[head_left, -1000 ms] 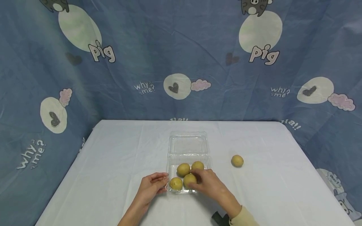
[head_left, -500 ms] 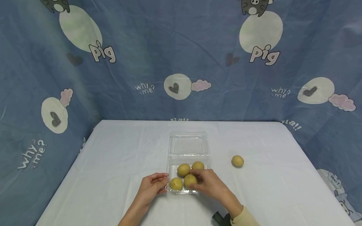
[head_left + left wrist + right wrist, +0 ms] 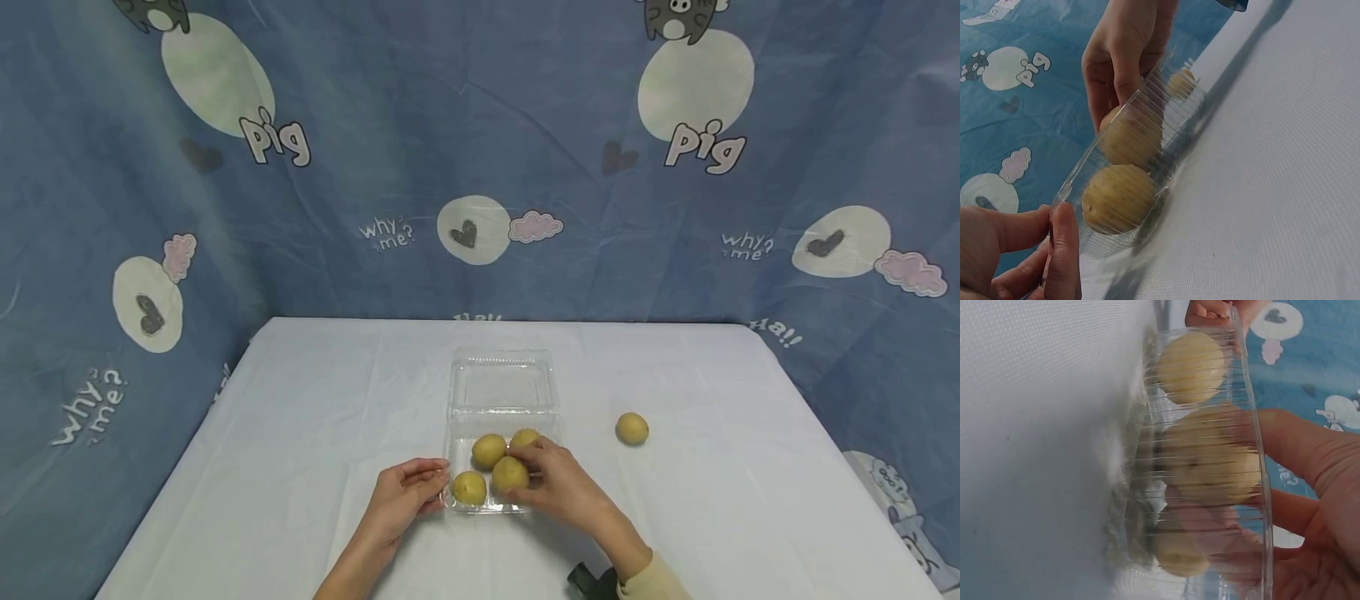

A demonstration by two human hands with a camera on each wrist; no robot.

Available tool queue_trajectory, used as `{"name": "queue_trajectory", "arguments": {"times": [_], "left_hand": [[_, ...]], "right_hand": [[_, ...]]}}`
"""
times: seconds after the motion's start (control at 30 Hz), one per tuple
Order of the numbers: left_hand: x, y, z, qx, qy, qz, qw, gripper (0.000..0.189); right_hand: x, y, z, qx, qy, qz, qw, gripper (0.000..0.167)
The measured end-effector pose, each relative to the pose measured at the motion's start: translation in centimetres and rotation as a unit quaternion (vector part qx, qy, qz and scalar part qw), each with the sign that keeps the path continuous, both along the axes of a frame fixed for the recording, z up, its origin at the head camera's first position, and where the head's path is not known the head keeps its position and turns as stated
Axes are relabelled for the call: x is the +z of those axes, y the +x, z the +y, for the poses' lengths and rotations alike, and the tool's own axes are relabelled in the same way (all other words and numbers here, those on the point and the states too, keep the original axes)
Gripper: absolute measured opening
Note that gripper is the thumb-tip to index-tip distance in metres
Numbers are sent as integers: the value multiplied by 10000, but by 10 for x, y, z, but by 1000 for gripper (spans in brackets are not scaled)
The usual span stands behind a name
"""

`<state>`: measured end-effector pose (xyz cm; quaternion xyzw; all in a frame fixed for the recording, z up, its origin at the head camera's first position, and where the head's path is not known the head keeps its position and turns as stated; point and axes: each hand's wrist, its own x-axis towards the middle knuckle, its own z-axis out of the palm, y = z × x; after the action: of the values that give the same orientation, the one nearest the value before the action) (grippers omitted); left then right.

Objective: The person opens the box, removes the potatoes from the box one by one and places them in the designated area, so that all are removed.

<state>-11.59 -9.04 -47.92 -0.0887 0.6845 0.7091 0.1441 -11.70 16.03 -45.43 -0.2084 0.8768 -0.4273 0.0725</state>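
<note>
A clear plastic clamshell box [image 3: 504, 385] lies with its lid folded back and several potatoes in its base. My left hand [image 3: 407, 493] pinches the base's left rim between thumb and fingers, as the left wrist view shows closely. Inside the base, my right hand [image 3: 566, 487] grips the front right potato [image 3: 510, 474], thumb in front and fingers behind. Beside it sits the front left potato [image 3: 1119, 200]. Farther back are the back left potato [image 3: 489, 451] and the back right potato [image 3: 524, 437], the latter partly covered by my right hand.
One loose potato [image 3: 632, 428] lies on the white tablecloth [image 3: 712, 500] to the right of the box. A dark object [image 3: 592, 581] shows at my right wrist. Behind the table hangs a blue printed curtain [image 3: 360, 275].
My right hand has shifted the front right potato slightly right and away from me, and its fingers cover more of the back right potato. My left hand stays at the rim.
</note>
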Motion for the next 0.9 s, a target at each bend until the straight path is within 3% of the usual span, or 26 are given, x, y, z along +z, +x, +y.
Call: {"name": "queue_trajectory", "arguments": {"times": [0.27,0.53,0.9], "left_hand": [[-1,0,0,18,29,16,10000,36],[-2,0,0,-46,72,67,9999,36],[-1,0,0,10,9,12,10000,34]], "right_hand": [[-3,1,4,71,-443,191,9988,48],[-2,2,11,-189,-1341,-204,9906,48],[1,2,18,-454,-1693,-597,9827,52]]}}
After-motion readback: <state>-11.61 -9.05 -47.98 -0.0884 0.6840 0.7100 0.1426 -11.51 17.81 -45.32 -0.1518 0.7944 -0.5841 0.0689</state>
